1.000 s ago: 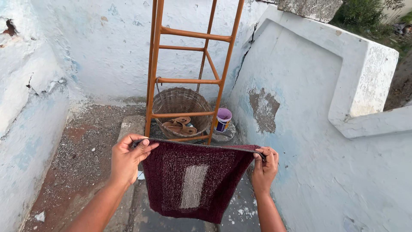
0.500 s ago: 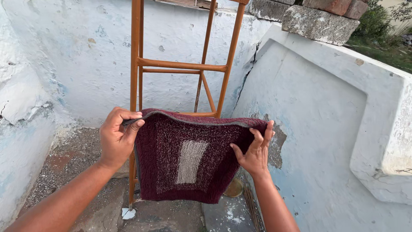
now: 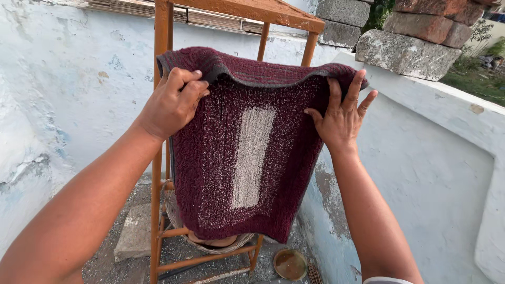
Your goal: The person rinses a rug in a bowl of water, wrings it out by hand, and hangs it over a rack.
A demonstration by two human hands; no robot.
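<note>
Left hand (image 3: 171,102) grips the upper left corner of a maroon bath mat (image 3: 247,158) with a pale centre stripe; right hand (image 3: 342,118) pinches its upper right edge, fingers spread. The mat hangs upright before an orange metal rack (image 3: 160,173), above a woven basket (image 3: 210,243).

One head-worn camera looks forward and down, close over both arms, facing an orange rack (image 3: 163,131).

Maroon shaggy mat (image 3: 247,158) with 1 pale centre stripe, hanging upright.
</note>
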